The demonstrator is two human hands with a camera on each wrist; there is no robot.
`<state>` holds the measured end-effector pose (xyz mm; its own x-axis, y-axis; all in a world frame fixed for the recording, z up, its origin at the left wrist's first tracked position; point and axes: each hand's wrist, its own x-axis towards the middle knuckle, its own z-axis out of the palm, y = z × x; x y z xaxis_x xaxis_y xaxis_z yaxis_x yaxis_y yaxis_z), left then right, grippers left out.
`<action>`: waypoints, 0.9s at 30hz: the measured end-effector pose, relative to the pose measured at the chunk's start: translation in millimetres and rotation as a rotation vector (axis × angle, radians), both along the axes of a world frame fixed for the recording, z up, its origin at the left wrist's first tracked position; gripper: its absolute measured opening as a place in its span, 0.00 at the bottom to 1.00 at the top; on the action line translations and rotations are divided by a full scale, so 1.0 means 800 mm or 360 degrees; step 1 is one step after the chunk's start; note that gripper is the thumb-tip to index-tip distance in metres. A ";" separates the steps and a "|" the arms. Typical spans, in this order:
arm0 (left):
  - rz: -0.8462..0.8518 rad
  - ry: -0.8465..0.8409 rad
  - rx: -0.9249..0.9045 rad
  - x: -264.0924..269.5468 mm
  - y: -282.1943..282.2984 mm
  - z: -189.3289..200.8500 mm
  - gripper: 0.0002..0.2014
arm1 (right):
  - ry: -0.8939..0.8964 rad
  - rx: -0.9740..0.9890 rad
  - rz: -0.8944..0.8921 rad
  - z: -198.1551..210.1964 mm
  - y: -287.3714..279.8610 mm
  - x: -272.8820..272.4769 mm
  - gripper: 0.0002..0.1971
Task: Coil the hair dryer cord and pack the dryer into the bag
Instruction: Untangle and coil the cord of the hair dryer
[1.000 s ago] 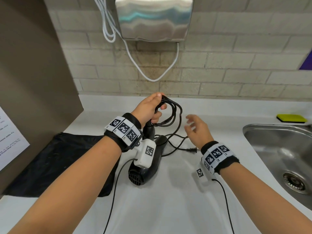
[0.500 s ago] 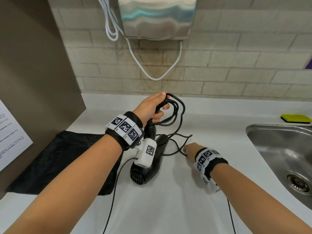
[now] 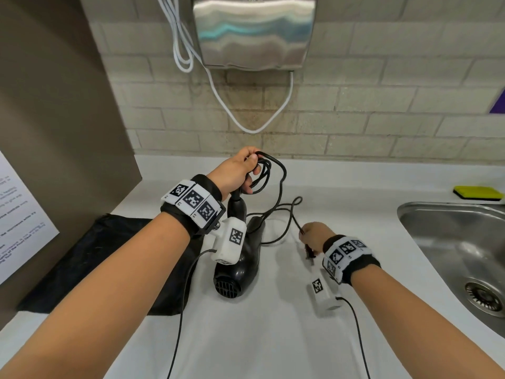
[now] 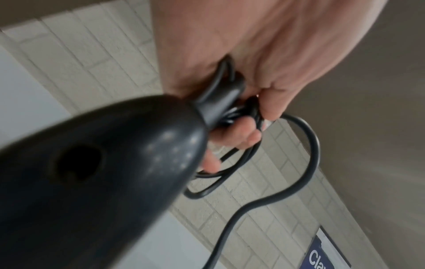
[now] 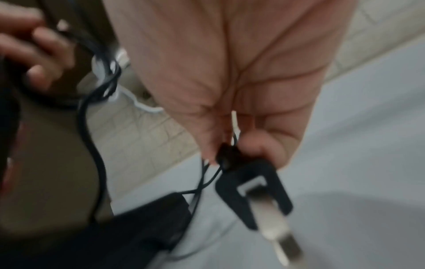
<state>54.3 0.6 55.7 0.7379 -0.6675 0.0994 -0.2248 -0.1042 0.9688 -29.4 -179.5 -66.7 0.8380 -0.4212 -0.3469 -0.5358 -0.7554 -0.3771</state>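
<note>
A black hair dryer (image 3: 240, 266) stands nose-down on the white counter (image 3: 273, 337), its handle tip up in my left hand (image 3: 240, 173). That hand grips the handle end (image 4: 220, 98) together with several loops of black cord (image 3: 269, 173). The loose cord runs down across the counter to my right hand (image 3: 314, 236), which pinches it just behind the plug (image 5: 253, 193); the prongs point toward my wrist. A flat black bag (image 3: 90, 263) lies on the counter left of the dryer, partly under my left forearm.
A steel sink (image 3: 459, 255) is sunk into the counter at the right, with a yellow sponge (image 3: 476, 192) behind it. A metal hand dryer (image 3: 254, 31) with white cables hangs on the brick wall. A brown panel (image 3: 54, 132) closes off the left side.
My right hand dropped from mid-air to the counter, took hold of the plug end of the cord and lifted it slightly. My left hand kept holding the handle and coils.
</note>
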 end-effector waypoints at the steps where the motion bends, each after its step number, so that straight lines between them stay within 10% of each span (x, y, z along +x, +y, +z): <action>1: 0.0020 0.0024 -0.0029 -0.001 0.000 -0.001 0.11 | -0.0185 0.0223 -0.0130 0.006 -0.001 0.002 0.09; 8: 0.0192 0.0112 -0.0206 -0.004 0.001 -0.008 0.12 | -0.1071 0.1632 -0.0926 0.033 0.008 -0.001 0.10; 16: 0.0215 0.0117 -0.0175 -0.010 -0.012 -0.008 0.10 | -0.1368 0.2170 -0.0229 0.070 0.045 -0.009 0.11; 27: 0.0061 0.0227 -0.0258 -0.018 -0.015 -0.008 0.11 | -0.2131 0.1189 -0.0251 0.079 0.071 0.025 0.14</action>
